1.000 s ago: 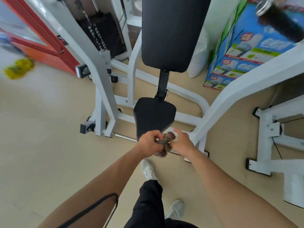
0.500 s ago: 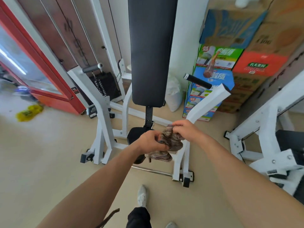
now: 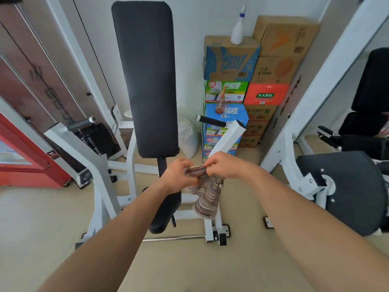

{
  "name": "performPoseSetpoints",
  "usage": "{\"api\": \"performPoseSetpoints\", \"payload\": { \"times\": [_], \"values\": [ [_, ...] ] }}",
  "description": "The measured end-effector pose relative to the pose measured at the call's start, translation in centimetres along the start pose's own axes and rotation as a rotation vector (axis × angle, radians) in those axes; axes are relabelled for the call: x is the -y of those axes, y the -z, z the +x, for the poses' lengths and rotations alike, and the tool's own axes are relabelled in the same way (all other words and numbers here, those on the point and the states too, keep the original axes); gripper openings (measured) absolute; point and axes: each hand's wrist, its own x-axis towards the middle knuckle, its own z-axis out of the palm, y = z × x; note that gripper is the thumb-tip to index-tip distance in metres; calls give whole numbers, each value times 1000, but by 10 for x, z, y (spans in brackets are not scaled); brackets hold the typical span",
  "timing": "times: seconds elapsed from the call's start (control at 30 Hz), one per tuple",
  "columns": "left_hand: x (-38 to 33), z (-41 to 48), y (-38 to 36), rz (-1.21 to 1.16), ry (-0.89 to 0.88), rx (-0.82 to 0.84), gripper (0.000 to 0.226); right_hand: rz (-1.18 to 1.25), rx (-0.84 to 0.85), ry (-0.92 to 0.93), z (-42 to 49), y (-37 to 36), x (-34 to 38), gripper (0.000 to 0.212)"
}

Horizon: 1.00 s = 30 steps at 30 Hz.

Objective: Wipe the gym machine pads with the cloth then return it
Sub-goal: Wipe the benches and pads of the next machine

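While the cloth [image 3: 207, 199] is bunched between my two hands in front of the gym machine, no pad is being wiped: I judge the wiping either not yet begun or between passes, since nothing here shows whether any surface has been cleaned. My left hand [image 3: 179, 175] is closed around one end of the striped cloth, fingers curled on a gathered fold; my right hand [image 3: 223, 166] pinches the upper edge just beside it, thumb and fingers pressed together. The rest of the cloth hangs loose below both hands, draping down past the white frame [image 3: 212, 220]. The tall black back pad [image 3: 147, 76] stands upright beyond my hands, apart from the cloth, and the black seat pad [image 3: 166, 213] sits lower down, partly hidden under my left forearm. A second padded machine [image 3: 345, 192] stands to my right. A spray bottle [image 3: 237, 28] rests on stacked boxes [image 3: 248, 66] against the wall. As I read it, what is left is wiping the pads, then putting the cloth back; where it belongs does not show
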Motion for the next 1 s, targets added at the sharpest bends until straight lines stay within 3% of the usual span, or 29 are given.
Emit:
{"api": "performPoseSetpoints", "payload": {
  "times": [0.1,0.3,0.5,0.63,0.77,1.0],
  "values": [
    [3,4,0,121,20,102,28,-101,-20,-33,-14,6,-9,14],
    [-17,11,-24,209,-67,257,22,-223,-24,-167,-62,18,-39,20],
    [-84,35,-72,209,-143,338,28,-245,-128,-311,-139,54,-104,25],
    [-159,36,-116,233,-228,368,21,-187,-199,-383,-209,77,-167,34],
    [-245,29,-175,210,-301,408,21,-78,-349,-415,-291,95,-235,29],
    [-393,3,-304,-108,-276,475,47,324,-724,-432,-454,130,-346,21]
  ]
}}
